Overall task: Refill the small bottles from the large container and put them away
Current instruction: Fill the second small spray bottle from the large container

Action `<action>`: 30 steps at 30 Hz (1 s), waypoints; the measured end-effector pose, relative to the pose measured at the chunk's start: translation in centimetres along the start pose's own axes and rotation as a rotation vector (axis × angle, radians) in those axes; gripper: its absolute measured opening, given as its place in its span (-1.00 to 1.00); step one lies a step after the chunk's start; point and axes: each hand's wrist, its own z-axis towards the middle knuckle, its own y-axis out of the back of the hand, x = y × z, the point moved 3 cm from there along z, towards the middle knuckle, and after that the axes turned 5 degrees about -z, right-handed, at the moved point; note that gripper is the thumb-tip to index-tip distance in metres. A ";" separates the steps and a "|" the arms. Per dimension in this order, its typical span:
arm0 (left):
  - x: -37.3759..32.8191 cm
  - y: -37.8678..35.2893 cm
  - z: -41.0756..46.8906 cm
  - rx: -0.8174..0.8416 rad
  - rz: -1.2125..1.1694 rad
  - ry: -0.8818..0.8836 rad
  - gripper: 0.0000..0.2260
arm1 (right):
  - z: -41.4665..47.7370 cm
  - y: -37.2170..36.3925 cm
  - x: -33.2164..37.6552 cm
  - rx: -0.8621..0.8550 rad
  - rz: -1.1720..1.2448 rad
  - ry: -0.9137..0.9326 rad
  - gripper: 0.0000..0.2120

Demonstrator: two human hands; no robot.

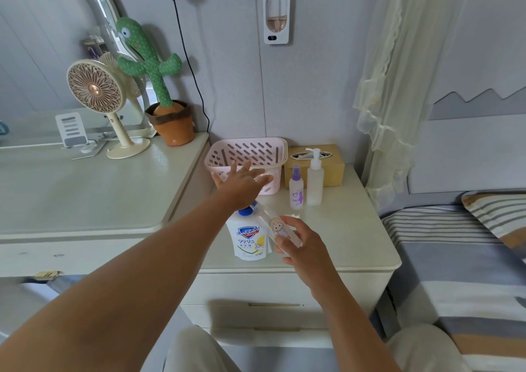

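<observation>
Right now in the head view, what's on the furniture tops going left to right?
Fan → cactus toy → pink basket → purple-capped spray bottle → pump bottle. Tissue box, soap pouch and the held bottle overlap these, so skipped.

Soft, cool, even indoor light in a wide-angle view, with mild softness throughout.

Shadows are faint and diffuse. The darkest is a band across the drawer front (256, 289), under the overhanging top. A dull sheen streaks the pale counter (85, 195) near its right rear corner, and the sheer curtain (398, 72) glows brightest. Lens distortion bows the wall seam (260, 87) and swells the left forearm (113, 286) toward the lower-left corner. The spread fingers of the left hand (242, 181) look slightly smeared. The clear small bottle (277, 226), gripped by the right hand (301, 246), looks washed out and low in contrast.
</observation>
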 end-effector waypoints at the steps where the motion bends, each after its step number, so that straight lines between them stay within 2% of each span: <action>1: 0.0 0.0 0.0 0.007 0.031 -0.010 -0.55 | 0.0 0.0 0.0 0.002 0.001 -0.002 -0.68; 9: -0.1 1.0 0.7 -0.023 0.054 -0.021 -0.48 | 0.0 0.3 0.8 0.004 -0.002 0.040 -0.71; 15: -0.1 0.4 0.1 0.010 0.095 -0.055 -0.57 | -0.2 0.1 0.4 0.001 -0.004 0.020 -0.72; 19: -0.2 0.2 -0.2 0.015 0.117 -0.047 -0.56 | -0.2 -0.1 0.2 0.004 -0.028 0.005 -0.68; 26: -0.1 1.0 0.7 -0.029 0.065 -0.031 -0.48 | -0.1 0.4 0.8 0.000 -0.036 0.039 -0.70; 30: -0.1 0.7 0.5 -0.021 0.061 -0.029 -0.51 | -0.1 0.4 0.6 -0.011 -0.054 0.051 -0.70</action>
